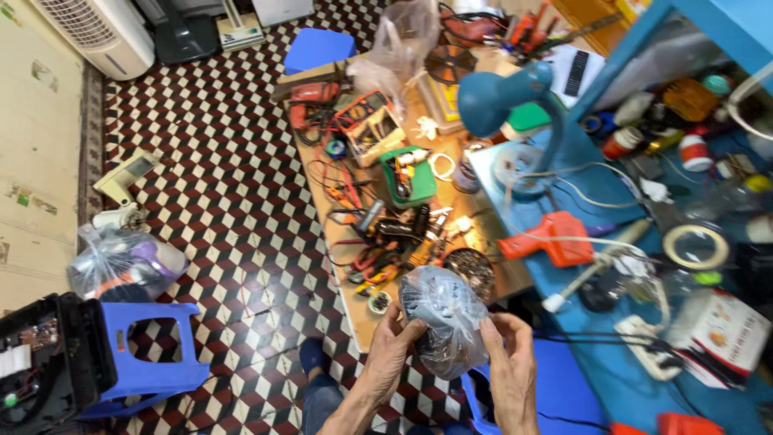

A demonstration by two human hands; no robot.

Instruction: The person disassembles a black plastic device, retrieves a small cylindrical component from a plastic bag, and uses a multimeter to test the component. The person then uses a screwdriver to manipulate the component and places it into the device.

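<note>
Left of the wooden workbench [499, 278], on the checkered floor [225, 185]: one white fan heater [97, 32] far off at the top, one tied clear bag [121, 264] with something orange and purple inside, one blue plastic stool [153, 346] below that bag, and one open black device [40, 366] with a circuit board, touching the stool.

On the workbench itself: one red drill [314, 101] at the far end, one orange multimeter [358, 109] just beside it, one green tray [411, 181] with small parts near the middle, many red and black cables around it, too tangled to count.

At the near end of the workbench, just in front of its edge: one clear plastic bag [443, 318] with dark contents, held up between two hands. Left hand [394, 346] curled around the bag's left side, fingers pressed on the plastic. Right hand [507, 346] half closed, fingertips pinching the bag's right side.

Right of the workbench, on the blue table [596, 379]: one teal desk lamp [503, 97], one orange glue gun [551, 238], one roll of pale tape [696, 246], one white power strip [652, 346].
</note>
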